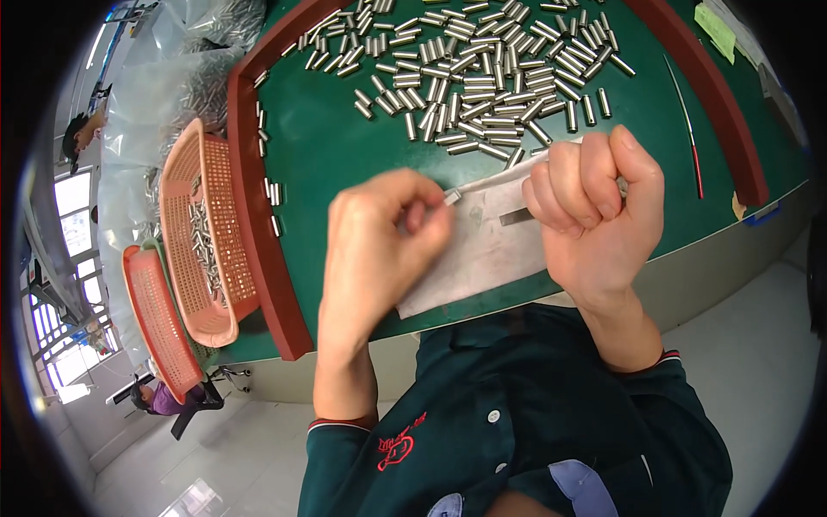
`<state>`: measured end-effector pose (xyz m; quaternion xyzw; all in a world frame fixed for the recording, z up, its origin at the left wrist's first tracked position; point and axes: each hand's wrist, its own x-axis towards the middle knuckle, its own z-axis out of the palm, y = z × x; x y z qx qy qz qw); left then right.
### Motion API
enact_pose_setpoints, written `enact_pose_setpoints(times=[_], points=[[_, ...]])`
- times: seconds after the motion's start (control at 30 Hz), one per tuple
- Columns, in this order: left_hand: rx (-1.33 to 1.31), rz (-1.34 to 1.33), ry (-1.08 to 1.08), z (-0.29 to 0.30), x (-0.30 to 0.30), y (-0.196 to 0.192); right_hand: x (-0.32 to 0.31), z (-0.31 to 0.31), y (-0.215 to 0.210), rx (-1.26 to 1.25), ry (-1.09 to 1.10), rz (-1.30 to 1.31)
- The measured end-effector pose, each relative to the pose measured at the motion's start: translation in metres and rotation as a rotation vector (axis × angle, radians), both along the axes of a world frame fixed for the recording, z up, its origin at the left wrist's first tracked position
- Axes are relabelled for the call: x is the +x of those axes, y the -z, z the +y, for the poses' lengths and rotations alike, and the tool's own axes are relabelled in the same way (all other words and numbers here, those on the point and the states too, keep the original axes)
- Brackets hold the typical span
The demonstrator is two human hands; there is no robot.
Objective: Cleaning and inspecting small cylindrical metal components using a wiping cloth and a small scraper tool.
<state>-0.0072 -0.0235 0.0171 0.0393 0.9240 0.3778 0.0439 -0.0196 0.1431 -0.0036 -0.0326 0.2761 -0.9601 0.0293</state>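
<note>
My left hand [383, 246] is curled, slightly smeared by motion, with a small metal pin [452, 197] at its fingertips. My right hand [596, 202] makes a fist to the right; a flat grey metal strip [514, 217] shows beside its curled fingers. Whether the fist grips that strip is hidden, and a small bit of something shows between thumb and fingers. Under both hands lies a stained white cloth [474, 267] at the green table's near edge. Beyond it, many loose shiny metal pins [500, 86] are spread over the green tabletop [336, 146].
Dark red rails [284, 293] border the table at left and right [732, 129]. Left of them stand an orange basket [233, 258] with pins, another basket [159, 319] and clear plastic bags [138, 129]. A thin red-handled tool [696, 164] lies right. A person [168, 398] sits far left.
</note>
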Motion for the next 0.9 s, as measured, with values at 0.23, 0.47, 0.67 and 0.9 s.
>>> enact_pose_setpoints(times=[0.23,0.47,0.67,0.9], points=[[0.097,-0.032,0.082,0.006,0.014,0.008,-0.004,-0.008,-0.008,0.043,-0.016,-0.008],[0.109,-0.024,0.111,0.005,0.012,0.009,-0.007,-0.014,-0.01,0.073,-0.052,-0.015],[0.128,-0.031,0.109,0.004,0.012,0.009,-0.006,-0.016,-0.011,0.077,-0.042,-0.02],[0.123,-0.017,0.116,0.004,0.012,0.009,-0.006,-0.017,-0.01,0.095,-0.044,-0.011]])
